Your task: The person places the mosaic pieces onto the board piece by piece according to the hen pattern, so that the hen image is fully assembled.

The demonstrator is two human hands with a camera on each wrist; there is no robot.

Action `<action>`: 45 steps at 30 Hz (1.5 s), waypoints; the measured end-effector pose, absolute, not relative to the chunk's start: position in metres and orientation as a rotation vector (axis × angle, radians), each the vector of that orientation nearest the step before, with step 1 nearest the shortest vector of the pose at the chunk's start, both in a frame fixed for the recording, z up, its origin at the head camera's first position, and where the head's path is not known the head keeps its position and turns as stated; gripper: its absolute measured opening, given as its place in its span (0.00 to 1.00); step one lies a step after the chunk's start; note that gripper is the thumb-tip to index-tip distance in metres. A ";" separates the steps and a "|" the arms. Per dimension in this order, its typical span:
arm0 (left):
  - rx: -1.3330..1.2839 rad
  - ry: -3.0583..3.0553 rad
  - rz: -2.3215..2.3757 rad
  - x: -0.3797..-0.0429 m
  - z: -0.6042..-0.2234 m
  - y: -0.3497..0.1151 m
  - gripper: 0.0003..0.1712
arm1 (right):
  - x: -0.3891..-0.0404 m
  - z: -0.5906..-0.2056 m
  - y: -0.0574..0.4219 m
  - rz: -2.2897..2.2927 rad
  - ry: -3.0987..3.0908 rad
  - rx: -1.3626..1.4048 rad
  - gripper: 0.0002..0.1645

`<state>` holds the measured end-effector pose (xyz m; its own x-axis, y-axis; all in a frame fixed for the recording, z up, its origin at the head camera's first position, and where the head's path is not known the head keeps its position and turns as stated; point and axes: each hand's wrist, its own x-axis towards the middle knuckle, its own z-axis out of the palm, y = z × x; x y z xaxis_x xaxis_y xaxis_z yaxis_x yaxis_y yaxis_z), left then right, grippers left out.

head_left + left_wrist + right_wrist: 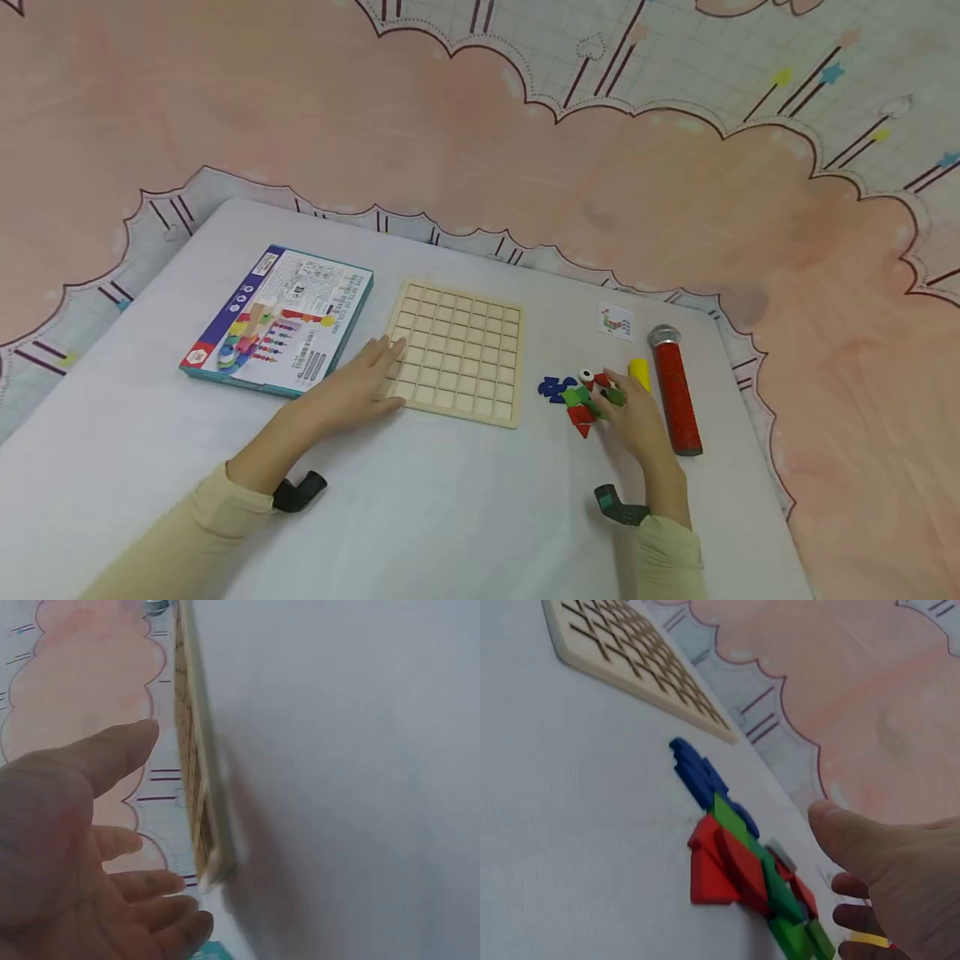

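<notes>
A pale wooden grid board (457, 354) lies flat on the white-covered table. At its left edge is my left hand (352, 387), fingers extended and thumb spread toward the lower corner; the left wrist view shows the palm (67, 885) beside the board's rim (202, 750). My right hand (637, 417) reaches over a pile of small coloured pieces, its fingertips among them and nothing visibly held. In that pile are red blocks (720, 870), green blocks (780, 889) and dark blue pieces (697, 772). A round white piece (587, 376) with a dark centre sits at the pile's far side.
Left of the board lies a flat printed box (281, 321) with a teal edge. A yellow piece (640, 372) stands beyond the right hand, near a red tube with a silver top (677, 400). Farther back is a small printed card (615, 322). Patterned cloth (300, 108) surrounds the table.
</notes>
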<state>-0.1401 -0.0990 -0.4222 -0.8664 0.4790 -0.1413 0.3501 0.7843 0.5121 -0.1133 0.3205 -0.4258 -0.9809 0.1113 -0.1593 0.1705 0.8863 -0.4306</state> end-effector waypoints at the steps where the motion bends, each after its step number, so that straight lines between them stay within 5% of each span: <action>1: 0.639 2.710 0.717 -0.139 -0.426 -0.098 0.51 | -0.111 -0.428 0.322 -0.698 2.924 0.219 0.37; 45: 0.593 2.891 0.825 -0.153 -0.477 -0.092 0.59 | -0.155 -0.433 0.326 -0.596 2.915 0.185 0.17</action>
<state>-0.1526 -0.0917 -0.4768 -0.9222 0.3854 0.0306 0.3435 0.7805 0.5222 -0.1546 0.3260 -0.4330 -0.9795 0.0889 -0.1806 0.1526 0.9129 -0.3786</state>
